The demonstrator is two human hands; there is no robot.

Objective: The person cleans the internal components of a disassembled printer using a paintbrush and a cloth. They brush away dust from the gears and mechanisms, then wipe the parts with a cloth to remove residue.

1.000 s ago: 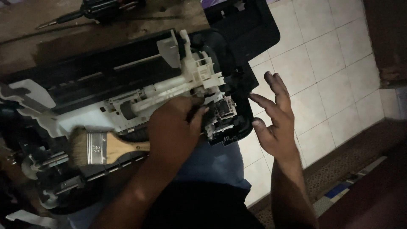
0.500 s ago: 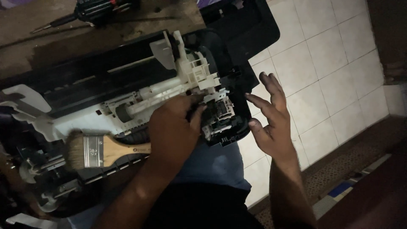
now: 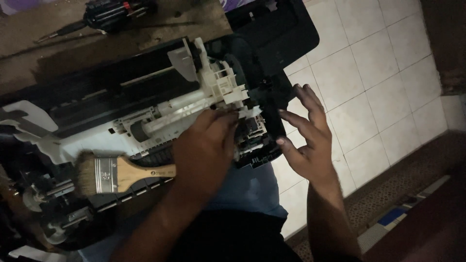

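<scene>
Printer chassis (image 3: 145,106) — opened up, its black frame and white plastic mechanism exposed — lies across my lap in the head view, with the far end resting against a worn wooden surface (image 3: 121,43). My left hand (image 3: 206,145) rests on the white gear assembly (image 3: 221,85) near the machine's right end, fingers curled down onto the parts; I cannot tell whether they pinch anything. My right hand (image 3: 308,140) hovers just beside the black end cover (image 3: 264,140), fingers spread open, holding nothing. A wood-handled paintbrush (image 3: 121,173) lies on the chassis, bristles to my left, its handle running under my left wrist. On the wooden surface beyond — a dark tool (image 3: 111,12). Pale floor tiles (image 3: 369,73) show at right.
</scene>
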